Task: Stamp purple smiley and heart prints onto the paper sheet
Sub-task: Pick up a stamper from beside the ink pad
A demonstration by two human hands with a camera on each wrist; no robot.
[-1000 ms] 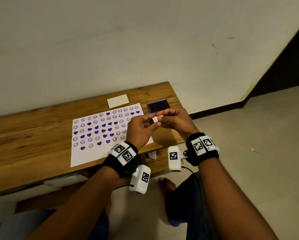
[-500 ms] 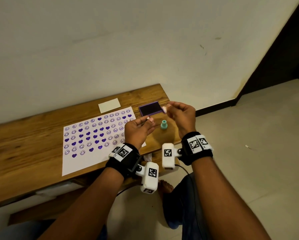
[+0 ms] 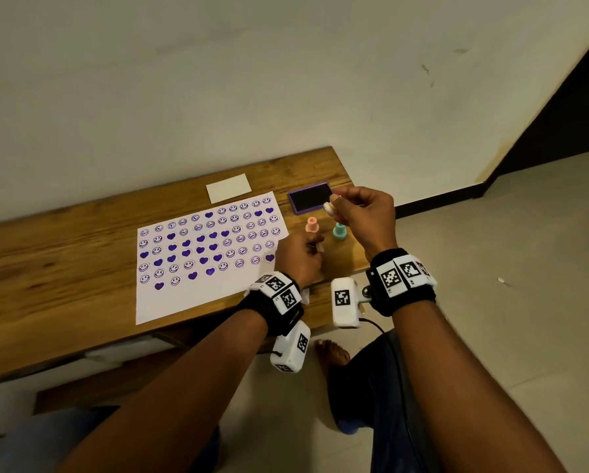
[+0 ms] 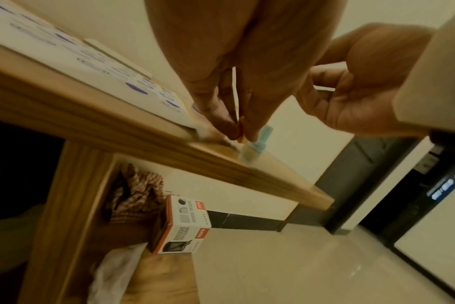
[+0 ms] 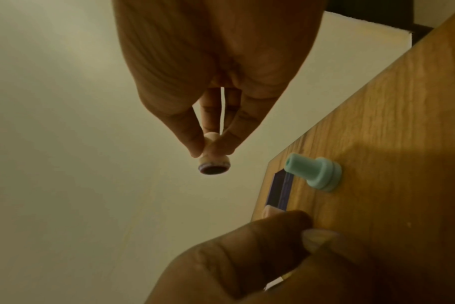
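Hands parted; right hand (image 3: 368, 213) pinches stamp (image 5: 214, 162).

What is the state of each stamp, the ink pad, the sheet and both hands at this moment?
Cream stamp: held in the air, inked face dark.
Right hand: pinches the cream stamp by its handle.
Teal stamp: standing upright on the table, untouched.
Pink stamp: upright on the table, just beyond the left hand.
Left hand: fingers curled; whether it holds anything is unclear.
Ink pad: open, dark surface exposed.
Paper sheet: flat, partly filled with prints.
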